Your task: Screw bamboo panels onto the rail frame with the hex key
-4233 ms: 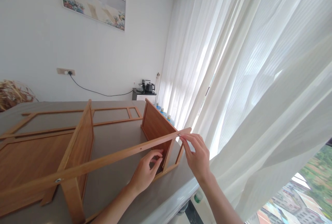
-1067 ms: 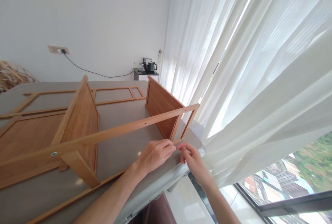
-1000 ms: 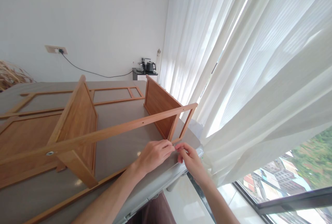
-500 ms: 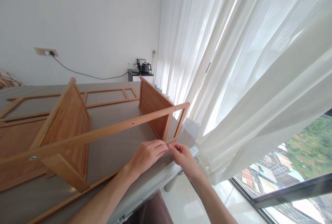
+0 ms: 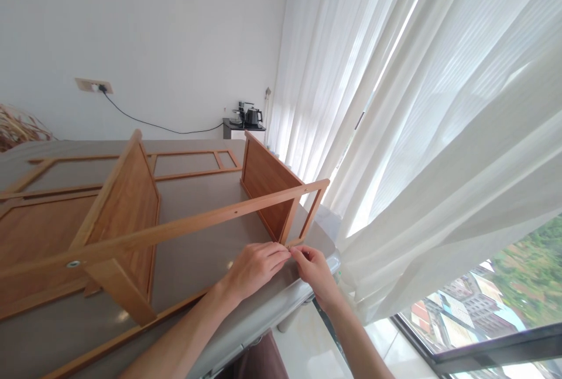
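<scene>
A wooden shelf unit (image 5: 193, 227) lies on its side, its long rail running across the view with small screw holes in it. Two brown shelf boards stand upright in it, a right board (image 5: 271, 187) and a left board (image 5: 125, 209). At the lower rail, close to the foot of the right board, my left hand (image 5: 258, 266) and my right hand (image 5: 315, 270) meet with fingertips pinched. Something tiny shows between them, too small to name. The left fingers cover part of the lower rail.
The shelf unit rests on a grey-covered table (image 5: 199, 262) with a rounded corner beside my right hand. White curtains (image 5: 395, 133) hang close on the right, before a window. A coffee maker and a black kettle (image 5: 253, 116) stand on a cabinet at the back.
The view has shifted a little, so the shelf unit appears slightly farther right. Both hands stay pinched together at the same spot on the lower rail.
</scene>
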Demonstrator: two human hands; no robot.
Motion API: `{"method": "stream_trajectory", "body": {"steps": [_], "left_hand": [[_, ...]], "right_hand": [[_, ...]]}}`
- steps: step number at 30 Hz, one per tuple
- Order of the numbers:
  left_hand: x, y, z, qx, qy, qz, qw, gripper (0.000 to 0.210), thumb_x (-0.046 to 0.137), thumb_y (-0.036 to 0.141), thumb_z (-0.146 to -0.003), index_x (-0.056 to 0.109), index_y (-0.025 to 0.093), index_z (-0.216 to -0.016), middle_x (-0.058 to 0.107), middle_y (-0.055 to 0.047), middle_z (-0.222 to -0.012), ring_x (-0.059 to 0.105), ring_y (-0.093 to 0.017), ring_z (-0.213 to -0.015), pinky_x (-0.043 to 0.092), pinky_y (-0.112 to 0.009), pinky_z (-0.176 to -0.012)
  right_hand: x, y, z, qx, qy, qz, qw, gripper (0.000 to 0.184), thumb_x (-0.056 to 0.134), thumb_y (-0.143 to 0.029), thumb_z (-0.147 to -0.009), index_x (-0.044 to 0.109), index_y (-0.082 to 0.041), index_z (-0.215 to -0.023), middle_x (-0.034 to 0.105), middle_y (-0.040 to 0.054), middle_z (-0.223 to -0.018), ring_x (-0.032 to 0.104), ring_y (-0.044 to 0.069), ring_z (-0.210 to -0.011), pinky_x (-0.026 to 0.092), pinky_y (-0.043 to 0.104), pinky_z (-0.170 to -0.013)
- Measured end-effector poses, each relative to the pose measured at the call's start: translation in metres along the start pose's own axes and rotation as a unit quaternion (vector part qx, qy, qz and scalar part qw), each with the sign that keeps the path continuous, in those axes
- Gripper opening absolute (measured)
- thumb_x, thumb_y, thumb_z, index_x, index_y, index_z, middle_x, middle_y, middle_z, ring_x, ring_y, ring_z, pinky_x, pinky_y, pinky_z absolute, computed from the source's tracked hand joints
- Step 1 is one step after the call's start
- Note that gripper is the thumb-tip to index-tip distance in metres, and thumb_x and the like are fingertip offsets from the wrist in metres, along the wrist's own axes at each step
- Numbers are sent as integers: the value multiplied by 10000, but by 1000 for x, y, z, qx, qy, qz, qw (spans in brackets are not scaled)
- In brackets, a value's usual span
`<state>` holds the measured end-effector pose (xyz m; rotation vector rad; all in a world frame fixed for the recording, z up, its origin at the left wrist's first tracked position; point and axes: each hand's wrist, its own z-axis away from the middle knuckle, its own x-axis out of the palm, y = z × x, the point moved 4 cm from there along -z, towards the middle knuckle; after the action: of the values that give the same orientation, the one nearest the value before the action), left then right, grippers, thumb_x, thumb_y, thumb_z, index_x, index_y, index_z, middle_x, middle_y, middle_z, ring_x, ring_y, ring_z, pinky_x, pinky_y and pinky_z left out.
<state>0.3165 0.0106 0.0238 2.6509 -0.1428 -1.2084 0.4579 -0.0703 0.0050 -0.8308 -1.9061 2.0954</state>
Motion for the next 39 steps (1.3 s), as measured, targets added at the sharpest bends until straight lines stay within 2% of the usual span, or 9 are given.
{"method": "stream_trajectory", "body": {"steps": [8, 14, 19, 21, 25, 35, 37, 39], "left_hand": [[-1, -4, -1, -52, 14, 44, 998, 163, 512, 233, -999, 673, 222, -979, 740, 17, -960, 688, -126, -856, 510, -240, -791], [-8, -8, -3, -141, -38, -28, 989, 160, 664, 355, -909, 650, 223, -821, 703, 31, -831, 669, -153, -780, 462, -264, -675], [-17, -18, -2, -231, -61, -52, 970, 338, 786, 475, -766, 644, 252, -976, 713, 19, -982, 675, -221, -922, 482, -306, -733], [-16, -20, -1, -252, -68, -51, 964, 333, 774, 447, -780, 637, 249, -1010, 714, 5, -1018, 675, -235, -951, 491, -322, -759], [-8, -20, 0, -261, -81, -41, 961, 194, 707, 333, -846, 634, 245, -1003, 722, 1, -1014, 681, -235, -952, 496, -329, -771], [3, -25, 1, -267, -77, 6, 961, 235, 692, 326, -848, 674, 267, -1075, 722, -18, -1052, 681, -240, -968, 518, -339, -826], [4, -26, 1, -264, -76, 7, 961, 228, 675, 318, -861, 681, 272, -1084, 722, -15, -1047, 678, -239, -973, 523, -347, -836], [5, -26, 1, -265, -78, 5, 961, 226, 664, 315, -867, 688, 273, -1089, 724, -22, -1041, 677, -240, -974, 525, -349, -839]], "right_hand": [[2, 4, 3, -31, -28, 44, 998, 431, 540, -571, -891, 702, -171, -883, 573, -5, -672, 454, 127, -601, 338, 237, -540], [-3, 13, -3, -57, -12, 111, 992, 407, 525, -566, -892, 631, -180, -822, 553, -2, -688, 467, 147, -629, 360, 264, -596], [-12, 15, -1, -78, 23, 186, 979, 338, 431, -551, -929, 509, -231, -854, 539, -21, -673, 498, 170, -604, 368, 292, -611], [-12, 15, 1, -88, 27, 223, 970, 321, 372, -537, -950, 477, -245, -869, 568, -15, -676, 546, 187, -612, 394, 303, -617], [-7, 13, 2, -77, 2, 237, 968, 295, 382, -509, -946, 507, -249, -883, 678, 30, -755, 648, 213, -699, 452, 316, -650], [-7, 8, -5, -77, 29, 213, 974, 276, 575, -474, -855, 653, -226, -945, 734, 61, -929, 671, 230, -851, 484, 307, -673], [-7, 8, -3, -76, 26, 215, 973, 286, 572, -468, -865, 669, -230, -992, 739, 55, -940, 660, 212, -803, 465, 293, -641], [-7, 8, -1, -71, 27, 224, 972, 288, 570, -467, -872, 683, -235, -998, 742, 46, -941, 607, 173, -665, 433, 285, -594]]}}
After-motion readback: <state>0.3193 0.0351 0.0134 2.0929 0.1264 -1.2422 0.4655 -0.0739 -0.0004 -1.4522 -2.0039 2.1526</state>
